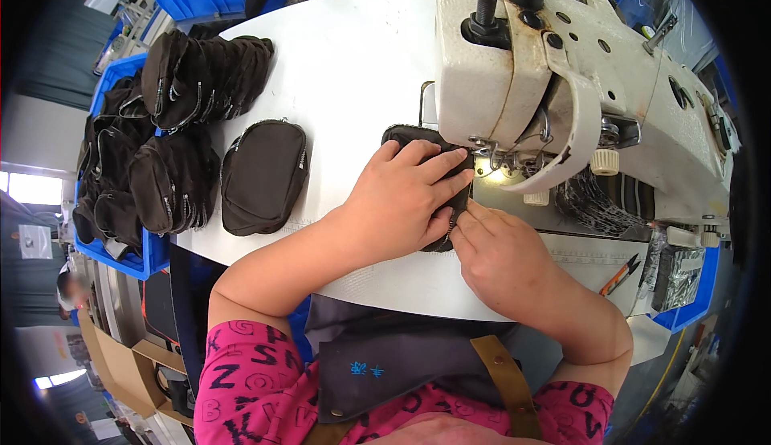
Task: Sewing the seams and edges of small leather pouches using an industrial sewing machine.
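A small dark zippered pouch (414,133) lies on the white sewing table, its right edge at the needle area of the sewing machine (514,67). My left hand (405,196) rests on top of the pouch with its fingers spread, covering most of it. Close beside it, my right hand (502,256) has its fingers pressed together on the pouch's near right edge, by the zipper. The pouch's underside and the exact stitching point are hidden. A finished-looking dark pouch (265,176) lies flat to the left of my left arm.
Stacks of similar pouches (201,79) stand at the table's left, beside a blue bin (152,256) full of more. Orange-handled thread snips (620,275) lie at the right. Dark zipper strips and loose threads (598,204) hang behind the machine's needle area.
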The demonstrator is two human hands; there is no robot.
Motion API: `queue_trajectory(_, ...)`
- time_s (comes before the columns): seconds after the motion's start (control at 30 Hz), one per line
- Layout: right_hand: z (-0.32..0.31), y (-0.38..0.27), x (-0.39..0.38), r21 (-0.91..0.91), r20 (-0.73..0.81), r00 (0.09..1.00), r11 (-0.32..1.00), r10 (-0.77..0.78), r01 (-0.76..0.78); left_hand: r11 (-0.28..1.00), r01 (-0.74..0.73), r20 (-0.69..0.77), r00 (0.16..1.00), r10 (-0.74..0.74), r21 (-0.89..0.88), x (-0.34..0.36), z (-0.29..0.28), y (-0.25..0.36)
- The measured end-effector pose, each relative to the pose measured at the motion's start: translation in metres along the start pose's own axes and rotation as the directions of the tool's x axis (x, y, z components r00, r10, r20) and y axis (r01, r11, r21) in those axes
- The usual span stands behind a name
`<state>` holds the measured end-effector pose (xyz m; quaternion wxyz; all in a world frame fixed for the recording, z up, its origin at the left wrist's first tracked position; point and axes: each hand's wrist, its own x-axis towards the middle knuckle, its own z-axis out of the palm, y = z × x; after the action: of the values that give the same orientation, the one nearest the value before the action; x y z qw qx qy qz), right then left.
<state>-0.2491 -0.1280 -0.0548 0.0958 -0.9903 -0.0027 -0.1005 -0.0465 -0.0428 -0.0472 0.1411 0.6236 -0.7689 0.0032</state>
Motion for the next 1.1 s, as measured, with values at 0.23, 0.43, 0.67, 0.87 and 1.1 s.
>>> queue_trajectory(0.23, 0.003, 0.0, 0.0, 0.015, -0.039, 0.999, 1.0, 0.011, -0.01, 1.0, -0.006, -0.009, 1.0, 0.005, -0.029, 0.0, 0.001, -0.004)
queue_trajectory(0.43, 0.003, 0.005, 0.002, 0.066, -0.034, 0.996, 0.995, 0.077, -0.075, 0.999, 0.024, -0.008, 1.0, -0.025, -0.04, 0.004, 0.004, -0.007)
queue_trajectory(0.67, 0.001, 0.006, 0.001, 0.018, -0.053, 0.998, 0.999, 0.039, -0.038, 0.978, -0.03, 0.007, 0.999, 0.032, -0.205, -0.003, -0.006, 0.0)
queue_trajectory(0.87, -0.003, -0.007, -0.004, -0.087, -0.017, 1.0, 0.996, -0.018, 0.016, 0.992, -0.009, 0.078, 0.997, 0.019, -0.126, -0.009, -0.004, 0.011)
queue_trajectory(1.1, 0.003, -0.01, -0.006, -0.106, -0.048, 0.998, 0.994, -0.042, 0.036, 0.993, -0.021, 0.02, 1.0, 0.024, -0.117, -0.005, 0.0, 0.011)
